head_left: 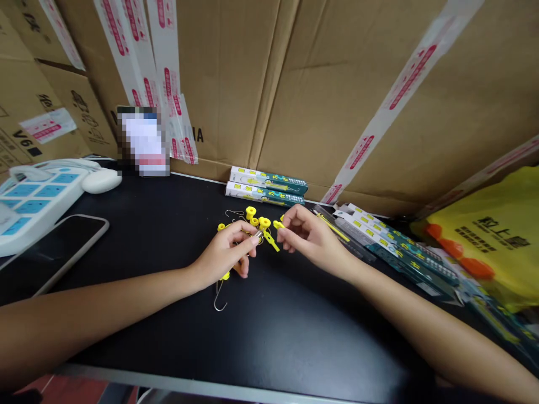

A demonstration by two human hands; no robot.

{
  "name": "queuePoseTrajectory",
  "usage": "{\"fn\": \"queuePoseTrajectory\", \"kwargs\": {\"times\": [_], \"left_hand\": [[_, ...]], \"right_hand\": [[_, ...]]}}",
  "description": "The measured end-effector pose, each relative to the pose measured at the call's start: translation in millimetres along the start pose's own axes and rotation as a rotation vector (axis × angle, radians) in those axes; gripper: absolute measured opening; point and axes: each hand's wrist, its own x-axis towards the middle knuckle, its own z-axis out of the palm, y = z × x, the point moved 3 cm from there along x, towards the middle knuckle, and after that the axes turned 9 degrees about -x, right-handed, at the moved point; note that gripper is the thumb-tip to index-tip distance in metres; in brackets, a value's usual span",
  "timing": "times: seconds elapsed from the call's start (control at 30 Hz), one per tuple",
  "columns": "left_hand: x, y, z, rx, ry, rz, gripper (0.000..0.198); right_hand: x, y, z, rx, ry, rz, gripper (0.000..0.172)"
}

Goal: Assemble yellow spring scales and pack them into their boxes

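My left hand [231, 247] is closed, its thumb and fingers pinching a small metal piece by a yellow flanged plug [264, 223]. Whether the plug is joined to the metal piece, I cannot tell. Facing it, my right hand [305, 235] pinches a small yellow plastic piece [278, 224] between thumb and fingertips. Between the hands lies a flat yellow plastic part [272, 241]. Around my left fingers are more yellow plugs [250, 212] and bent wire hooks, partly covered by the hand. One metal hook [219, 300] sticks out below my left hand.
Two printed narrow boxes [265, 193] lie against the cardboard wall [362, 67]. More boxes [391, 241] and a yellow bag [492, 235] are at the right. On the left are a power strip [46, 196], a dark phone [59, 247] and an upright blurred screen [145, 143].
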Motion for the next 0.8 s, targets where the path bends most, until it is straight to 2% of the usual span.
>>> {"fn": "queuePoseTrajectory", "kwargs": {"times": [0.13, 0.3, 0.53, 0.8], "left_hand": [[-1, 1, -0.4, 0.023, 0.005, -0.013, 0.028], [-1, 3, 1.3, 0.025, -0.025, -0.026, 0.022], [-4, 2, 1.5, 0.044, -0.031, -0.005, 0.024], [-4, 2, 0.6, 0.051, -0.014, 0.026, 0.024]], "right_hand": [[-5, 1, 10, 0.214, -0.009, 0.054, 0.025], [-4, 8, 29, 0.45, -0.118, 0.092, 0.027], [-6, 8, 33, 0.431, -0.039, 0.049, 0.027], [-7, 10, 34, 0.392, -0.037, 0.05, 0.027]]}}
